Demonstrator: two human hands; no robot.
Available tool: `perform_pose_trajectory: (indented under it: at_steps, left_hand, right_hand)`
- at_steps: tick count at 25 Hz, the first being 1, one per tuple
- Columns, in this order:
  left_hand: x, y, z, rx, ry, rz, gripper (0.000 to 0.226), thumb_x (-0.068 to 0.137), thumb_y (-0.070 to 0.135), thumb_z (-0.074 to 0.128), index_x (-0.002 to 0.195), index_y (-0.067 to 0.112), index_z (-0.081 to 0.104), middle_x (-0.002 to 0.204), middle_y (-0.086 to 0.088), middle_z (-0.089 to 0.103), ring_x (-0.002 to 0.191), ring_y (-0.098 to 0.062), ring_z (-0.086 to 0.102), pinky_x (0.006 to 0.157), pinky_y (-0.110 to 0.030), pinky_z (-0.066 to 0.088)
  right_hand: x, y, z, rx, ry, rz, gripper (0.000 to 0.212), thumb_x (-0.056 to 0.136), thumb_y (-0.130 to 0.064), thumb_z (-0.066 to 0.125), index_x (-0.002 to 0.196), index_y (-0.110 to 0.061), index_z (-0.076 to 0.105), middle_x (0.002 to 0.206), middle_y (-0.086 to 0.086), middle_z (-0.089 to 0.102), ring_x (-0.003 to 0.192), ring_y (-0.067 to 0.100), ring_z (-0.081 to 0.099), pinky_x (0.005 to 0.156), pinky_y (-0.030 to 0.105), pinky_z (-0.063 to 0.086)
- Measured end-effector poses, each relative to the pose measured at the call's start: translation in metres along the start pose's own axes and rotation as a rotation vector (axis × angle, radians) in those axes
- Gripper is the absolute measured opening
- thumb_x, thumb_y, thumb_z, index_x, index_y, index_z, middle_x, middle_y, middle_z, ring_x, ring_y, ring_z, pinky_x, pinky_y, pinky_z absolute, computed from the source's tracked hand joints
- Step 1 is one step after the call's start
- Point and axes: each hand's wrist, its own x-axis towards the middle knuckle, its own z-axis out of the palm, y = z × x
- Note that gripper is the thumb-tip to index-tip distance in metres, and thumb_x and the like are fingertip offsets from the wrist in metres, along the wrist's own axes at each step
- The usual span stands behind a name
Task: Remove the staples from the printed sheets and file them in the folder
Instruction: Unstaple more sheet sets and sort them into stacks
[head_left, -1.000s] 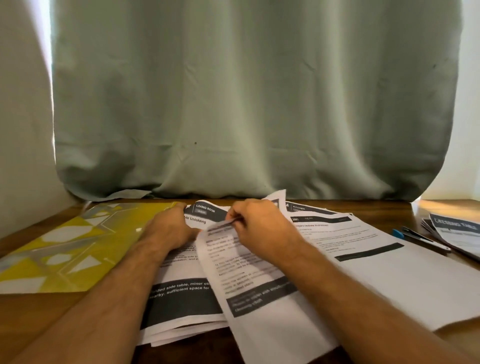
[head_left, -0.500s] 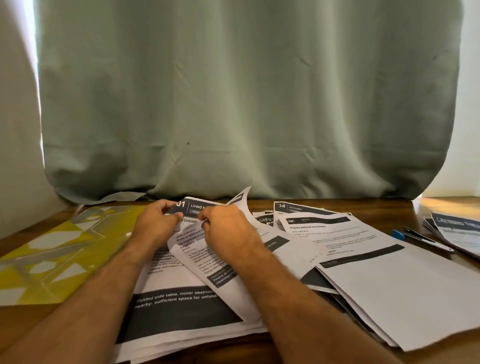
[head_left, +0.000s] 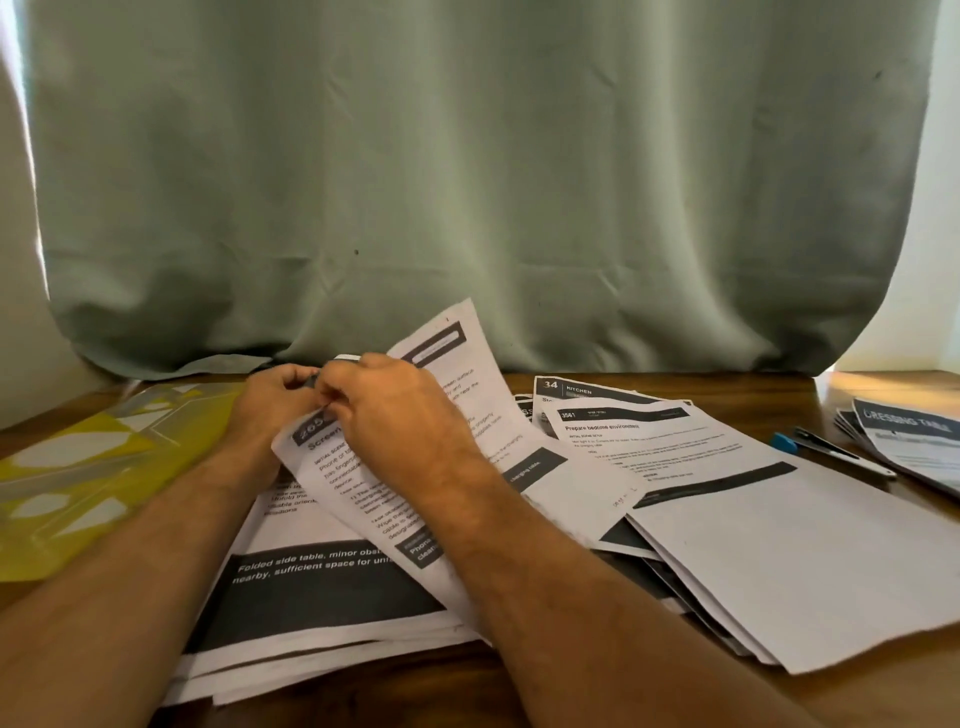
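Top sheet (head_left: 457, 374) now peeled up higher than a moment ago, both hands (head_left: 358, 410) pinching its stapled corner near the counter's (head_left: 649, 382) far edge, staple likely giving.

printed sheets (head_left: 332, 597) with black banners and white text are lying in a loose stack at the table's near edge, one top page (head_left: 452, 374) curling upward at its far corner; more sheets (head_left: 753, 519) are fanning out to the right; a yellow patterned folder (head_left: 78, 467) is lying flat at left
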Motion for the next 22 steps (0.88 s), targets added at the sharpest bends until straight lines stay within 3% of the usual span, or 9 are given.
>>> perform_pose_trajectory:
  at_steps: [4,8,11,13,17,18,20,22]
  left_hand:
    - [0.003,-0.006,-0.005,-0.103,0.012,0.014,0.011,0.091,0.008,0.066,0.082,0.012,0.064,0.066,-0.007,0.068,0.051,-0.012,0.065,0.048,-0.026,0.047]
    - [0.001,-0.004,-0.004,-0.225,0.031,-0.047,0.007,0.091,0.008,0.064,0.089,0.013,0.068,0.079,-0.017,0.073,0.071,-0.035,0.07,0.067,-0.042,0.057]
    - [-0.001,0.001,-0.003,-0.246,0.034,-0.086,0.006,0.091,0.015,0.063,0.09,0.014,0.069,0.085,-0.021,0.074,0.072,-0.037,0.07,0.066,-0.041,0.056]
    - [-0.001,0.006,-0.007,-0.27,-0.02,-0.087,0.012,0.078,0.009,0.067,0.088,0.014,0.071,0.082,-0.017,0.075,0.074,-0.037,0.069,0.075,-0.047,0.057]
    - [0.0,0.009,-0.013,-0.259,-0.129,-0.106,0.039,0.07,-0.017,0.057,0.089,0.016,0.066,0.091,-0.017,0.072,0.083,-0.036,0.068,0.084,-0.052,0.056]
    - [0.001,0.007,-0.013,-0.254,-0.104,-0.117,0.044,0.07,-0.02,0.057,0.092,0.018,0.065,0.097,-0.018,0.071,0.085,-0.037,0.069,0.084,-0.052,0.056]
    - [0.005,0.005,-0.011,-0.257,-0.002,-0.157,0.055,0.069,-0.022,0.06,0.106,0.019,0.063,0.106,-0.017,0.07,0.092,-0.037,0.069,0.084,-0.049,0.057]
    - [0.011,0.002,-0.012,-0.303,0.079,-0.209,0.06,0.069,-0.022,0.059,0.117,0.014,0.063,0.11,-0.017,0.071,0.094,-0.034,0.068,0.079,-0.041,0.058]
  right_hand:
    - [-0.002,-0.005,-0.012,0.006,0.154,-0.025,0.017,0.101,-0.024,0.052,0.112,-0.018,0.063,0.095,0.004,0.059,0.081,0.021,0.062,0.076,0.037,0.057]
    - [-0.01,-0.006,-0.019,0.047,0.147,0.037,0.02,0.101,-0.023,0.052,0.117,-0.019,0.065,0.097,0.004,0.06,0.083,0.022,0.062,0.077,0.037,0.057]
    - [-0.009,-0.004,-0.021,0.054,0.126,0.072,0.019,0.101,-0.025,0.051,0.116,-0.02,0.062,0.098,0.002,0.061,0.083,0.018,0.06,0.077,0.031,0.055]
    - [-0.009,-0.001,-0.018,0.106,0.043,0.131,0.015,0.099,-0.022,0.054,0.115,-0.022,0.053,0.097,0.001,0.063,0.083,0.018,0.061,0.078,0.033,0.055]
    - [-0.018,0.01,-0.007,0.234,-0.226,0.327,0.059,0.089,-0.008,0.066,0.129,-0.032,0.03,0.098,0.001,0.064,0.087,0.017,0.063,0.082,0.032,0.056]
    - [-0.019,0.013,-0.006,0.251,-0.256,0.365,0.055,0.088,-0.008,0.068,0.126,-0.031,0.036,0.099,-0.001,0.064,0.089,0.016,0.063,0.084,0.032,0.056]
    - [-0.021,0.017,-0.007,0.21,-0.337,0.391,0.027,0.086,-0.008,0.069,0.098,-0.029,0.056,0.098,-0.006,0.065,0.091,0.013,0.062,0.086,0.033,0.056]
    - [-0.023,0.016,-0.009,0.175,-0.357,0.381,0.025,0.085,-0.007,0.067,0.076,-0.029,0.059,0.095,-0.009,0.065,0.091,0.011,0.061,0.087,0.034,0.056]
